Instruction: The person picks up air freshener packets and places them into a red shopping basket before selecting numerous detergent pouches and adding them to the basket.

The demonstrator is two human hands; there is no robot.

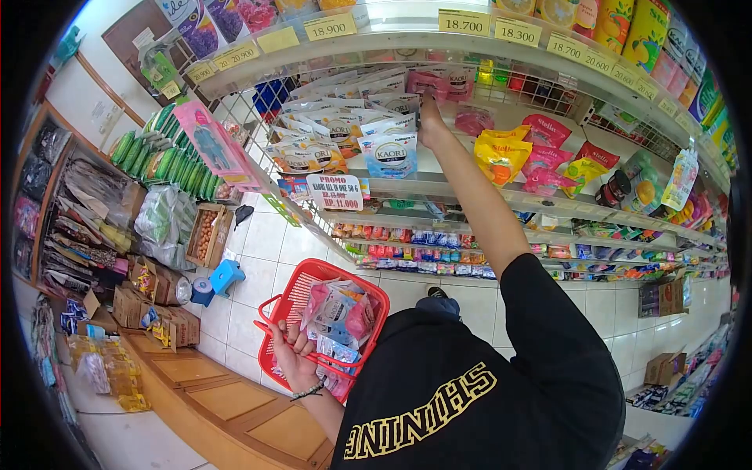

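Note:
My left hand [291,356] is closed round the handle of a red basket [381,313], low at the centre-left. Several pink, white and blue packets [335,309] lie inside the basket. My right hand [430,117] reaches deep into the upper shelf, beside a pink packet [427,84] at the back; its fingers are too small and partly hidden to make out a grip. Left of that hand, white Kaori pouches [389,155] stand in rows, some with orange or blue fronts. To its right are yellow and pink Stella packets [501,157].
The shelf's front edge [376,188] runs below the pouches, with a promo sign [335,193] on it. A wire divider [251,117] borders the shelf at left. A wooden counter [227,399], an egg crate [210,235] and a blue stool [227,276] stand at the left.

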